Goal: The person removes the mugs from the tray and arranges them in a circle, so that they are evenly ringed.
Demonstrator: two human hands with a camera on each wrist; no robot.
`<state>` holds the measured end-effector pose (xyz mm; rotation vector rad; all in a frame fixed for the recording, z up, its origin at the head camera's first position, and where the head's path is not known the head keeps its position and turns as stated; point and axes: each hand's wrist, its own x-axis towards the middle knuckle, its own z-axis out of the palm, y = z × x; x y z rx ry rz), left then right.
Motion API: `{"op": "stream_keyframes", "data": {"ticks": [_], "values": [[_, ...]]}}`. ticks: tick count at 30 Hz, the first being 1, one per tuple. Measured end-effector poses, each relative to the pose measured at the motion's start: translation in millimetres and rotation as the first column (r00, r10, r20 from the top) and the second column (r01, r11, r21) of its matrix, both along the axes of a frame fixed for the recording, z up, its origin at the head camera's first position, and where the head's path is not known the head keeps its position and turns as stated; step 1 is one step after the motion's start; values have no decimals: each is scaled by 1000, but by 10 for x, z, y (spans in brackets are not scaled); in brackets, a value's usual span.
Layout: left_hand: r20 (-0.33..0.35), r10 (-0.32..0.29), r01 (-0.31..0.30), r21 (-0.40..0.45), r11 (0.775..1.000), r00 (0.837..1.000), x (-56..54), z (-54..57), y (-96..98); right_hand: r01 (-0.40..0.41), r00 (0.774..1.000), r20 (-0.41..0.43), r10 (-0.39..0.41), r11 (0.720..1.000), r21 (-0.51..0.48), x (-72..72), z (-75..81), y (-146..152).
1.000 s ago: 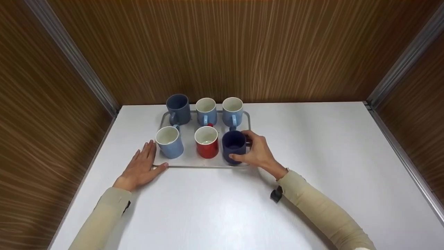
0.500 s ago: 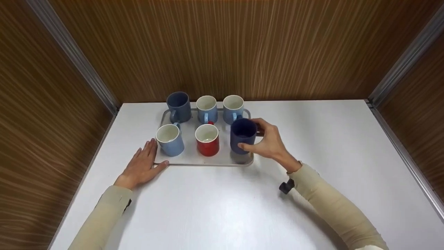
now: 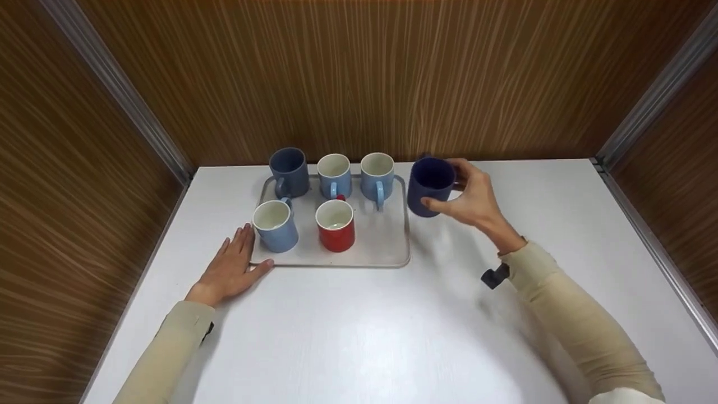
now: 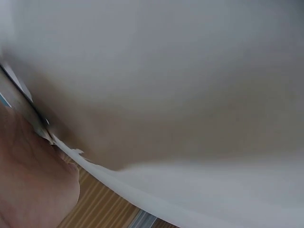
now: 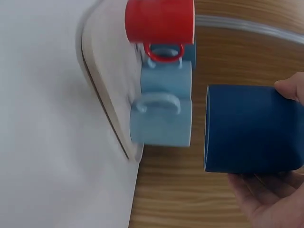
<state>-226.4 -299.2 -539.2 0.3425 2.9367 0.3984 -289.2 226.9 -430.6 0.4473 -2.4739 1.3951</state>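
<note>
My right hand [image 3: 474, 196] grips a dark blue mug [image 3: 429, 191] by its sides, thumb in front and fingers on the far right side. Upright, the mug hangs above the table just beyond the right edge of the grey tray [image 3: 381, 247]. In the right wrist view the same mug [image 5: 254, 128] sits between thumb and fingers. My left hand [image 3: 227, 269] lies flat with fingers spread at the tray's front left corner, the thumb touching its edge. Closest to that hand on the tray is a light blue mug [image 3: 276, 227].
A red mug [image 3: 336, 227] stands at the tray's front middle. Along the back are a grey-blue mug [image 3: 290, 174] and two light blue mugs [image 3: 335, 178], [image 3: 377, 177] with handles facing me. A wood-grain wall [image 3: 359, 78] rises behind the white table [image 3: 348, 336].
My right hand has lifted the dark blue mug from the tray's front right and carried it right and back, past the tray's edge. My left hand stays put.
</note>
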Motion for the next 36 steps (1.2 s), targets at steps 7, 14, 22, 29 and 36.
{"op": "stream_keyframes", "data": {"ticks": [7, 14, 22, 29, 36], "values": [[-1, -2, 2, 2, 1000, 1000, -7, -5, 3, 96, 995, 6, -96, 995, 34, -194, 51, 315], [-5, -3, 3, 8, 1000, 1000, -12, 0, 2, 205, 978, 33, -208, 976, 69, -363, 45, 569], [-14, -11, 11, 7, 1000, 1000, -11, -17, -12, 287, 955, 64, -291, 956, 68, -517, -62, 796], [-13, -10, 10, 7, 1000, 1000, 1, -39, -19, 328, 939, 82, -333, 942, 68, -605, -176, 945], [-23, -10, 10, 15, 1000, 1000, 4, -25, -18, 350, 930, 94, -355, 934, 70, -629, -309, 1049]]}}
